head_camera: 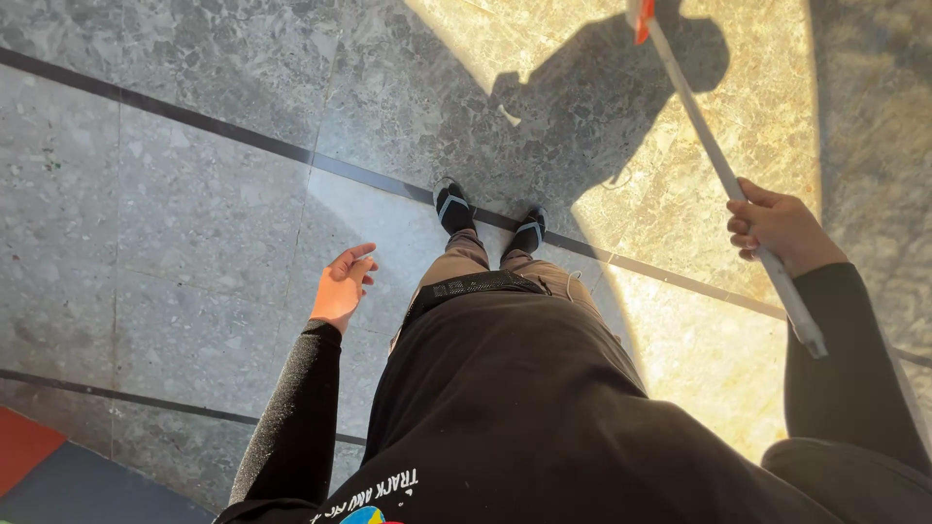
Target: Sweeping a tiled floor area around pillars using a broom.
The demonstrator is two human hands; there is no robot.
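My right hand (777,228) is closed around a long white pole (714,155) that runs up and away to a red piece (643,19) at the top edge; its near end sticks out below my fist. My left hand (342,286) hangs free at my side, fingers loosely apart, holding nothing. Both arms are in black sleeves. I stand upright, looking down at my black top, tan trousers and dark shoes (490,218).
Grey speckled stone floor tiles (194,194) with dark joint strips (243,136) lie all around. A sunlit patch (680,194) carries my shadow on the right. A red and blue floor section (39,466) shows at the lower left corner.
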